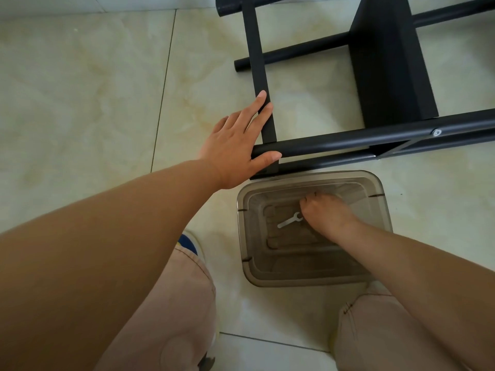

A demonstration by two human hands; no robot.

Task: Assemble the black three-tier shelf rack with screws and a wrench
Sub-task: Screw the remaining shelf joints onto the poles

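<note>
**Shelf rack lay on its side across the tile floor**

The shelf rack (375,76) lay on its side on the glossy cream tile floor (80,89), its round black poles running left to right and rising slightly toward the right edge. A flat black crossbar (258,62) ran across the poles' left ends, and a broad matte black shelf panel (388,62) stood between the poles further right. A silver screw head (437,132) sat in the near pole (361,139).

Your left hand (235,145) rested at the rack's near left corner: its straight fingers lay on the crossbar and its thumb pressed along the near pole's end, with nothing wrapped in a fist.

Just below that corner sat a smoky translucent plastic bin (380,188), rectangular with rounded corners. Your right hand (325,210) reached down inside it, fingers curled at the bottom; whether they pinched anything you could not tell. The small flat metal wrench (288,221) lay on the bin's floor, its open jaw end just beside your knuckles, handle pointing down-left.

Your knees, in pale pink trousers (174,303), flanked the bin.
</note>
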